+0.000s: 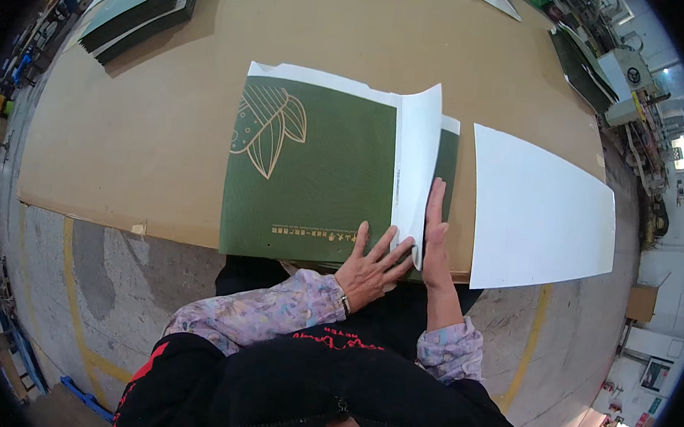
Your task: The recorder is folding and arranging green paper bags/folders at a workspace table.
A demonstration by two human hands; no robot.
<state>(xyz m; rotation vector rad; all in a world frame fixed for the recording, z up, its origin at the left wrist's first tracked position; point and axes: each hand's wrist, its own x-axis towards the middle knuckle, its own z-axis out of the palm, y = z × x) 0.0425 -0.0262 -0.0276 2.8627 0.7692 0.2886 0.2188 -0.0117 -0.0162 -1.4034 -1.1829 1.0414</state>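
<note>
While the green sheet (321, 172) lies printed side up on the surface (125, 143), its white flap (415, 163) stands curled along its right side. At the sheet's lower right corner the left hand (369, 275) rests with fingers spread, their tips at the flap's near end; whether they pinch it, one cannot tell. Just right of the sheet, the right hand (434, 252) is on edge against the flap, fingers straight and pressed together. A lower sheet (448, 153) peeks out from under the green sheet's right side; a white sheet (544, 216) lies apart to the right of it, and a stack (146, 13) beyond its far left corner.

Uneven pressure could crease the flap askew, since its far end curls unsupported. With the left hand bearing on one corner only, a sideways push might also swivel the green sheet over the lower one.
</note>
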